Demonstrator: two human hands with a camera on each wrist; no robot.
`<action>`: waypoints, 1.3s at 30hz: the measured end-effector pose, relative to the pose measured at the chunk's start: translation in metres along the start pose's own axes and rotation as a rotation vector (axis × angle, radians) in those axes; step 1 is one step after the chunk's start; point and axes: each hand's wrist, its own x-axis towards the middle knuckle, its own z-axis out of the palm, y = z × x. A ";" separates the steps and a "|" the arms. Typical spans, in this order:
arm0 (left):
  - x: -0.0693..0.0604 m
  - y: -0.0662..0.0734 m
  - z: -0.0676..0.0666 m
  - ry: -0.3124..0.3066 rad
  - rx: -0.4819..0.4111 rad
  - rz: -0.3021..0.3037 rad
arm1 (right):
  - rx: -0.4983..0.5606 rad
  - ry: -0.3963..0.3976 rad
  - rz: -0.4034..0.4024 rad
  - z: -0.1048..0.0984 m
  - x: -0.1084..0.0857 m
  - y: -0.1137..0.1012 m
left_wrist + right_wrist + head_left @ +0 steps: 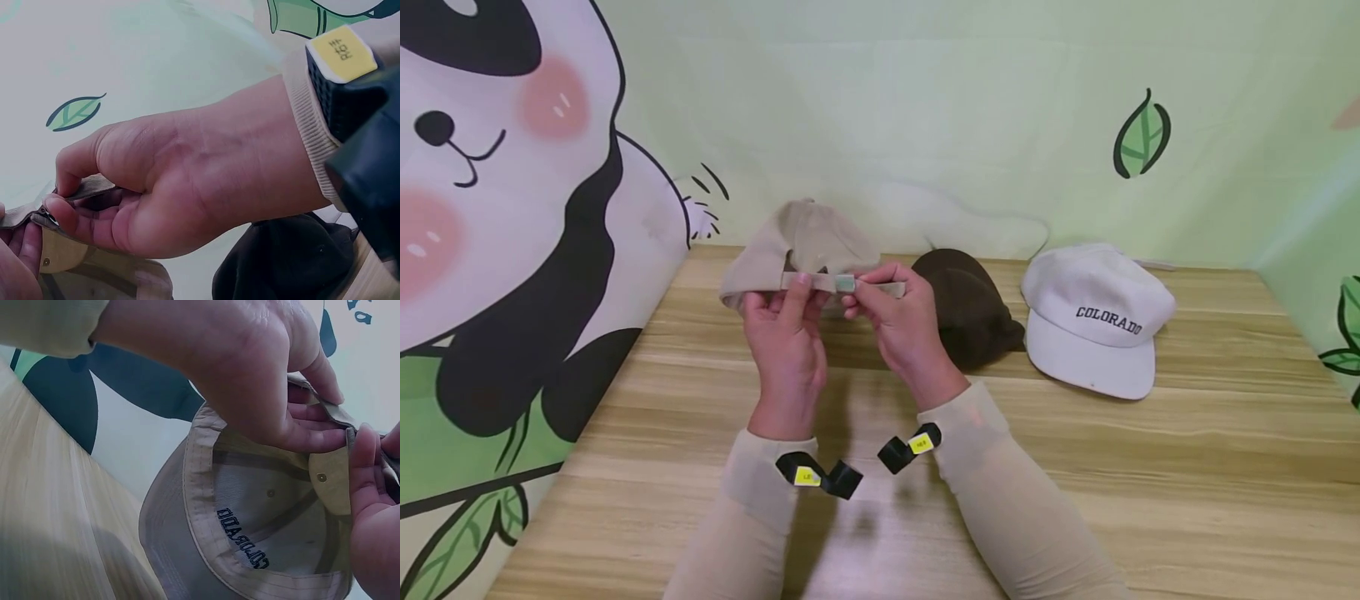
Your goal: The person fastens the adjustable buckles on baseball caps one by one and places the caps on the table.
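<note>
A beige cap (pixel 767 250) is held up with its back opening and adjustable strap (pixel 812 282) towards me. My left hand (pixel 786 350) pinches the strap left of a small shiny buckle (pixel 845 283), thumb on top. Right beside the buckle, my right hand (pixel 906 329) pinches the strap, whose loose end shows past the fingers. In the right wrist view the cap's inside (pixel 275 494) shows reversed dark lettering and a sweatband, with my left hand (pixel 250 375) above it. The left wrist view shows my right hand (pixel 169 181) at the strap; its fingertips partly hide the buckle.
A dark brown cap (pixel 958 300) lies on the wooden table (pixel 1075 483), just behind my right hand. Farther right sits a white cap (pixel 1097 287) lettered COLORADO. A pale green backdrop (pixel 925 108) with a panda drawing rises behind and at the left.
</note>
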 end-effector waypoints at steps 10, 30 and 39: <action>-0.002 0.001 0.000 -0.010 -0.022 -0.022 | 0.082 -0.018 0.026 0.001 0.001 0.001; -0.002 -0.005 -0.001 -0.003 0.007 -0.008 | -0.005 -0.019 0.012 0.000 0.000 -0.001; -0.003 -0.006 -0.001 -0.029 -0.031 -0.011 | 0.092 -0.040 0.008 0.000 0.001 -0.001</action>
